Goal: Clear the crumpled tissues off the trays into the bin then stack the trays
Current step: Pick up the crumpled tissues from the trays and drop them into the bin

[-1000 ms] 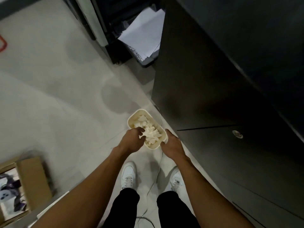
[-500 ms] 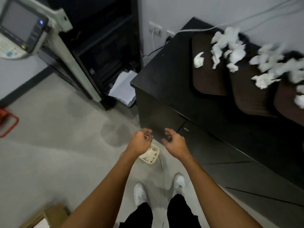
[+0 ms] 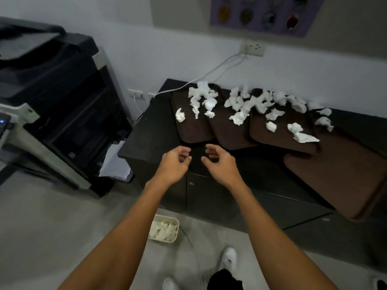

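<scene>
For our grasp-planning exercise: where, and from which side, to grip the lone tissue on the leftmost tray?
Probably pinch the lone tissue by its bunched top from above, reaching over the near edge of the leftmost tray: it sits apart from other tissues.

Brown trays point(image 3: 192, 130) lie overlapping on black cabinet point(image 3: 155, 130)

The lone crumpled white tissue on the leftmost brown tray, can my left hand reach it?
Probably yes: the left hand hovers empty just short of the leftmost tray, nothing between it and the tissue.
</scene>
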`<state>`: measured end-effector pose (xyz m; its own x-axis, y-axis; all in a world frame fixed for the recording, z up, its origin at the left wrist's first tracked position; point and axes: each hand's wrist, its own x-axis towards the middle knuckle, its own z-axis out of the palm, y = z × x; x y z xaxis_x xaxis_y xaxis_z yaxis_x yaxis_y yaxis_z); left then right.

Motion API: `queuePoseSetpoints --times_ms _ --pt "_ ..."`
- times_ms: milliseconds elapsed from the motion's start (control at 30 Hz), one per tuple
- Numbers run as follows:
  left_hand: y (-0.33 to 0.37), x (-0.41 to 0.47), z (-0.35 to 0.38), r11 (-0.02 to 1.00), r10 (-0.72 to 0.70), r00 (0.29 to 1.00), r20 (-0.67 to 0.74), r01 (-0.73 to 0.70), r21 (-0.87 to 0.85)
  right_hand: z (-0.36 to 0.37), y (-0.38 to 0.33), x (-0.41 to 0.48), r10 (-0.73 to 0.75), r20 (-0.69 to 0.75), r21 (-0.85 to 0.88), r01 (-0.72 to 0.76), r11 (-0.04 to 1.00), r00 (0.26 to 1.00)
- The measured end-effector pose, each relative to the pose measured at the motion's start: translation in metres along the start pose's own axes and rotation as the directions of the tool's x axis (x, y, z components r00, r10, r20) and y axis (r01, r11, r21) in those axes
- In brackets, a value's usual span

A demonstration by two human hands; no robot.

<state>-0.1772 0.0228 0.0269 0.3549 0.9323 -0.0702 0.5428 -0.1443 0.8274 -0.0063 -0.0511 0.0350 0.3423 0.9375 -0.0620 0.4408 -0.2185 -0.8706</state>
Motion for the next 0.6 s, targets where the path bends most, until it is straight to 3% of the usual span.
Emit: queuePoseSetpoints --times_ms 267,600 --pt "0.090 0.051 0.058 0.983 0.184 0.981 0.063 -0.183 -0.012 -0.109 0.015 0.018 -0.025 -0.203 0.002 0.026 1.000 0.979" --pt "0.178 0.119 0.169 0.963 0.268 0.949 0.167 -0.267 -0.029 -0.231 0.083 0.060 0.066 -0.373 -0.001 -0.071 0.997 0.926"
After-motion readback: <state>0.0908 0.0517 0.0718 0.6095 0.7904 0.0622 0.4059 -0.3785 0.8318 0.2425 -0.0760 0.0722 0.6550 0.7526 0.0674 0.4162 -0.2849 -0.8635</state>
